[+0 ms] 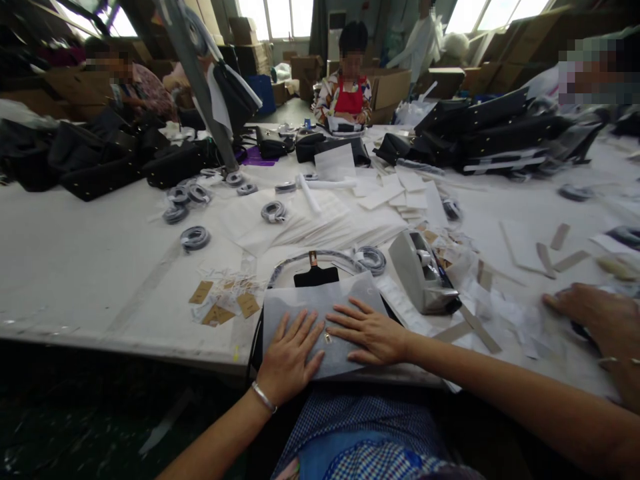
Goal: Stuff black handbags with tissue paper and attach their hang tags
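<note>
A black handbag (pixel 316 276) lies at the table's front edge, with a translucent white sheet (pixel 300 297) spread over most of it. Its handle (pixel 280 268), wrapped in plastic, arches away behind the sheet. Flat on the sheet's left half rests my left hand (pixel 291 357), fingers spread. My right hand (pixel 373 333) presses on the right half, also with fingers apart. Between the two hands shows a small gold-coloured metal fitting (pixel 327 337). Neither hand grips anything.
Right of the bag stands a grey tape dispenser (pixel 420 277). Brown tags (pixel 249 305) with strings lie to the left. Coiled straps (pixel 195 238) and white sheets (pixel 320 223) are scattered behind. A co-worker's hand (pixel 595 317) is at far right. Black bags (pixel 490 133) are piled farther back.
</note>
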Motion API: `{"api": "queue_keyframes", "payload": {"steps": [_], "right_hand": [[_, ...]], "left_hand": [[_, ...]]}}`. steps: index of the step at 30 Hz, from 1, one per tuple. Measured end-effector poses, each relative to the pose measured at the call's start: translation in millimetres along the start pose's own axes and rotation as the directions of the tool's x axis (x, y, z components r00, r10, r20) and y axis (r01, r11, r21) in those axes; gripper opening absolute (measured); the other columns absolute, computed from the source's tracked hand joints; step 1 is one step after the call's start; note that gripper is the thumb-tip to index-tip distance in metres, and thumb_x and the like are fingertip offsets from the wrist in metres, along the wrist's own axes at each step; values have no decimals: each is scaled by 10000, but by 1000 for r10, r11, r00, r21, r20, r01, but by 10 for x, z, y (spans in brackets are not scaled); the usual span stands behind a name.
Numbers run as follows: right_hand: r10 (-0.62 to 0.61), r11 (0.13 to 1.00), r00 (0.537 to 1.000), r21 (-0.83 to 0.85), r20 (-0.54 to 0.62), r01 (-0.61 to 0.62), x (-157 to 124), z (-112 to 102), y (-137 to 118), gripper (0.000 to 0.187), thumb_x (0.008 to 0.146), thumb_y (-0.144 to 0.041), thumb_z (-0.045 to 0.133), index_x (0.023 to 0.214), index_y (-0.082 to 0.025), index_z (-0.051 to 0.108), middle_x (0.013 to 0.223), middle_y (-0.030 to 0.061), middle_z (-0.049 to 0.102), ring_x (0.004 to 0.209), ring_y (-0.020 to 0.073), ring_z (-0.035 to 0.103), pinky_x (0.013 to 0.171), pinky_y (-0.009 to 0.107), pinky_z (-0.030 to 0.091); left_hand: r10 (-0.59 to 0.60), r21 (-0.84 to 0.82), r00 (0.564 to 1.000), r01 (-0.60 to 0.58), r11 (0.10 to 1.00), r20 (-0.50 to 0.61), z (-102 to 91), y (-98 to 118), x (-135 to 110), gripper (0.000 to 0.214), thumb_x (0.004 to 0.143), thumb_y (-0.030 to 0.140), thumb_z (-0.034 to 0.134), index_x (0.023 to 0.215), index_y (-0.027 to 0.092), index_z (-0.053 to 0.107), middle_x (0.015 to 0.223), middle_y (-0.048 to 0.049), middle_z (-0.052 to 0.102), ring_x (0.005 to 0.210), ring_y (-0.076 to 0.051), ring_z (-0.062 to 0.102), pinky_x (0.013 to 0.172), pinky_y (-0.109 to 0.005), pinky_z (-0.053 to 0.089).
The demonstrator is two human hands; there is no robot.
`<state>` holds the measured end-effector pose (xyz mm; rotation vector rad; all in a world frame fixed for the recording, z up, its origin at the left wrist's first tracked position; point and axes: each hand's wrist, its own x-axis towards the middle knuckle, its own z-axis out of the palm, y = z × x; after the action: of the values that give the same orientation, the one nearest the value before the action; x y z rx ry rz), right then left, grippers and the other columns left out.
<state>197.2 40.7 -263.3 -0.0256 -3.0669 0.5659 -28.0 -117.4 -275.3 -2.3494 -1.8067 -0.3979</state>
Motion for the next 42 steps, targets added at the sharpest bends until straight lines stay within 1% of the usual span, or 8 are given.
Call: {"api": "queue_keyframes", "payload": {"steps": [9, 15, 20, 23, 27, 33, 39, 42], "right_hand": [[40, 994, 998, 99, 47, -44, 34, -173, -29, 672, 945, -530, 465, 1529, -250, 287, 1576, 88, 301, 1478, 306, 191, 1166, 613, 166], [-24, 995, 999, -100, 26, 26, 35, -146, 99, 590, 972, -452, 471, 1506, -236, 343, 1565, 41, 330, 1446, 273, 295, 1140, 496, 354], [-74, 964, 985, -266, -155, 30, 19, 107, 257, 403, 982, -284, 503, 1383, -253, 517, 1470, -16, 486, 1347, 209, 463, 1097, 371, 433], [-11, 982, 986, -187, -164, -20, 20, 129, 310, 374, 1007, -276, 449, 1367, -215, 531, 1423, -6, 543, 1323, 175, 489, 1088, 322, 444], [141, 988, 978, -45, -151, -149, 80, -5, 397, 409, 1020, -191, 360, 1410, -181, 483, 1376, 46, 588, 1321, 156, 487, 1050, 280, 475], [310, 949, 934, 3, -181, -314, 280, -121, 497, 438, 1005, -390, 418, 1308, -111, 566, 1247, 142, 655, 1181, 269, 579, 1026, 460, 481], [369, 929, 927, 18, -69, -369, 381, -252, 462, 522, 966, -568, 391, 1093, -132, 649, 911, 123, 686, 836, 253, 615, 785, 410, 499], [346, 938, 934, 39, -87, -344, 389, -320, 449, 488, 989, -537, 348, 1010, -149, 644, 839, 94, 665, 787, 238, 597, 801, 402, 457]], "left_hand": [[13, 5, 998, -12, 1000, -54, -39, -25, 58, 460, 911, 356, 516, 1349, 218, 551, 1442, -48, 514, 1363, -235, 431, 1218, -427, 144], [12, -28, 980, -18, 999, -198, 198, -128, 54, 389, 949, 418, 471, 1249, 236, 638, 1309, -16, 635, 1360, -203, 432, 1233, -431, 130], [90, -24, 996, -90, 996, -26, 299, -299, -37, 350, 978, 290, 466, 1305, 257, 589, 1358, 27, 596, 1357, -172, 432, 1236, -417, 125], [35, -62, 998, -32, 998, 43, 258, -403, -9, 370, 978, 161, 414, 1298, 225, 589, 1327, 6, 622, 1276, -125, 517, 1200, -313, 223], [-23, -66, 997, 28, 997, 68, 127, -534, 249, 342, 999, 248, 411, 1275, 202, 606, 1304, -15, 640, 1161, -123, 603, 1021, -199, 410], [-196, -132, 971, 215, 968, 140, -1, -617, 645, 372, 1007, 413, 391, 1189, 197, 634, 1154, -19, 709, 1070, -201, 638, 1144, -422, 284], [-152, -184, 972, 185, 965, 178, -158, -648, 716, 319, 1001, 383, 399, 1045, 168, 630, 983, -55, 702, 921, -208, 641, 1011, -414, 410], [-152, -215, 976, 184, 959, 155, -230, -647, 733, 293, 999, 362, 405, 1033, 159, 614, 974, -67, 688, 946, -217, 629, 973, -403, 432]]}}
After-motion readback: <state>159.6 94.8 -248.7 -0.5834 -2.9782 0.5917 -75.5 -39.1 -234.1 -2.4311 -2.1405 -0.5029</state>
